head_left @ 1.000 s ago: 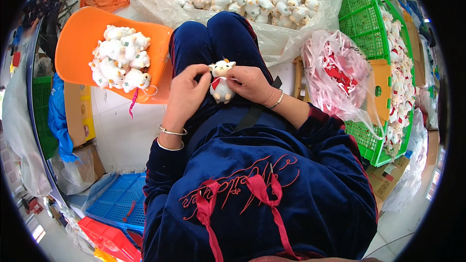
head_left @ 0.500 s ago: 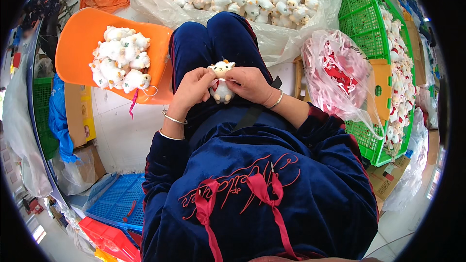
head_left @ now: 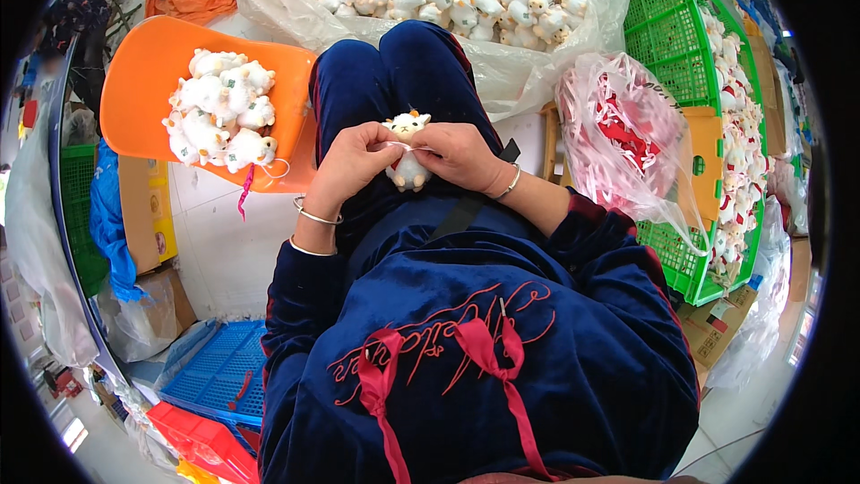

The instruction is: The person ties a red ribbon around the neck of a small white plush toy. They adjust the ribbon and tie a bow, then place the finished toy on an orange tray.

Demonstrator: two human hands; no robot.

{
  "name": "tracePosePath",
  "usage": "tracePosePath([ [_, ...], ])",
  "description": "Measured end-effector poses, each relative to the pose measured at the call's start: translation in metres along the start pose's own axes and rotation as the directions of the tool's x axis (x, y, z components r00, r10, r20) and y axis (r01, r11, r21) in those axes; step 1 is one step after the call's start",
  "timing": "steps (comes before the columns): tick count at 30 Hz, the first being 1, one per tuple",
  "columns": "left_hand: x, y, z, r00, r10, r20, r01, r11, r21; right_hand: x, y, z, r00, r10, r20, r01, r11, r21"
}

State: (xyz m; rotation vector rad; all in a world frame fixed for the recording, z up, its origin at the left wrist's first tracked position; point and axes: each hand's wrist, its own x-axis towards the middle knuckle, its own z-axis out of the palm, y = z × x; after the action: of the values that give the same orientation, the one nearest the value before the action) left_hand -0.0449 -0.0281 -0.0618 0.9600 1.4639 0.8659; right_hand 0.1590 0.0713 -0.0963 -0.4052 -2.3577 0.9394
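A small white plush animal (head_left: 410, 174) with orange-brown patches on its head rests upright on my lap, facing me. A thin pale ribbon (head_left: 406, 146) runs across its neck, and a bit of red shows at its chest. My left hand (head_left: 356, 164) is closed, pinching the ribbon at the toy's left side. From the other side my right hand (head_left: 463, 159) pinches the ribbon too, its fingers near the toy's neck. Both hands partly cover the toy's sides, and the fingertips hide much of the ribbon.
Several white plush toys (head_left: 222, 108) lie on an orange chair (head_left: 134, 81) at left. Ahead, a clear plastic bag (head_left: 269, 4) holds many more. To the right are a bag of pink and red ribbons (head_left: 618, 130) and a green crate (head_left: 667, 18). A blue crate (head_left: 210, 367) sits lower left.
My left hand has turned and shifted slightly, its fingers now closer to the toy's neck, beside the right fingers. The ribbon shows between them. The toy stays in place on my lap.
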Motion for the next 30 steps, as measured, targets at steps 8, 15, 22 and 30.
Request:
tracePosePath([
  [8, 0.000, -0.009, 0.017, 0.990, -0.080, -0.113, 0.076, 0.996, -0.043, 0.000, 0.001, 0.000, 0.999, 0.044, 0.016, -0.045, 0.996, 0.076],
  [15, 0.003, -0.027, 0.020, 0.984, 0.020, -0.180, -0.034, 0.996, -0.077, 0.011, -0.020, -0.031, 0.905, 0.373, 0.204, -0.410, 0.893, 0.185],
  [22, 0.000, -0.022, 0.021, 0.935, 0.151, -0.321, -0.083, 0.973, 0.215, 0.007, -0.010, -0.045, 0.895, 0.388, 0.220, -0.373, 0.922, -0.106],
  [30, -0.012, -0.004, 0.035, 0.893, 0.305, -0.331, -0.137, 0.885, 0.446, 0.006, 0.003, -0.052, 0.667, 0.574, 0.474, -0.725, 0.645, 0.239],
])
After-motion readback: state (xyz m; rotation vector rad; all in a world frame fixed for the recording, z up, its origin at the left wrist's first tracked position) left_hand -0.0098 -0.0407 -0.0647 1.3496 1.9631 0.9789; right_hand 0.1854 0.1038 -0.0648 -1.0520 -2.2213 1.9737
